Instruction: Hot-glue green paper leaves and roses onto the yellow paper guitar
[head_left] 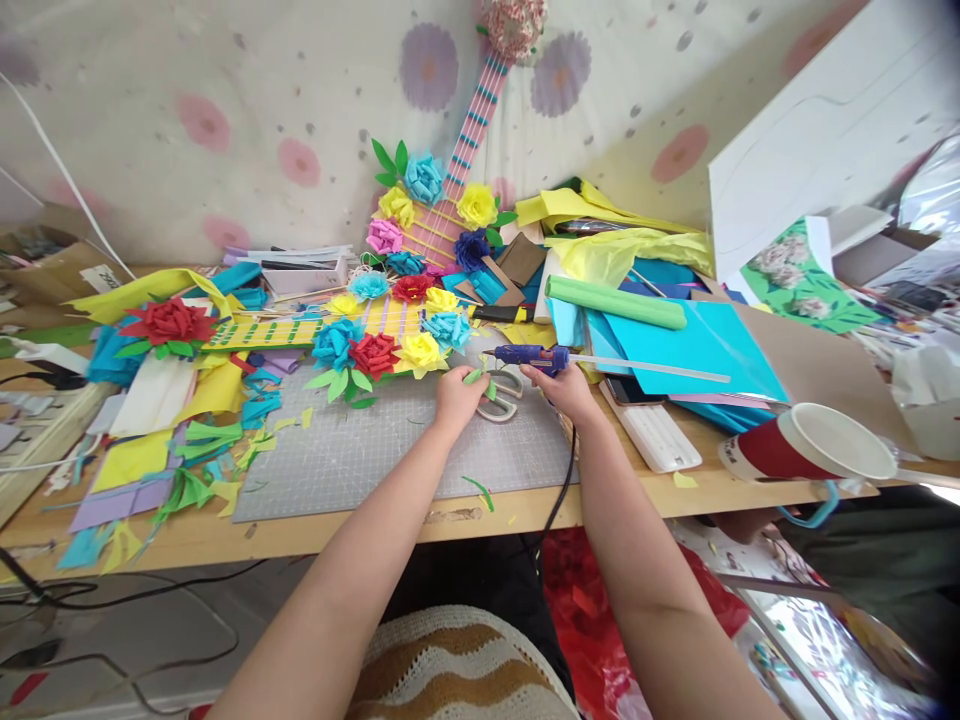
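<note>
My left hand (457, 393) pinches a small green paper leaf (475, 376) over the grey cutting mat (360, 450). My right hand (564, 388) grips a blue glue gun (531, 357) whose nozzle points left toward the leaf; a clear glue stick (652, 368) juts out of its back to the right. A pair of scissors (504, 396) lies on the mat between the hands. Just beyond are paper flowers (375, 352) in red, yellow and blue on a yellow guitar-shaped craft piece (390, 318).
A pink paper guitar (465, 150) with flowers leans on the wall. Coloured paper scraps (187, 440) litter the left of the wooden table (495, 510). A green paper roll (615, 302), teal sheets (697, 345) and a tipped red cup (806, 450) lie right. The gun's black cord (562, 490) hangs off the edge.
</note>
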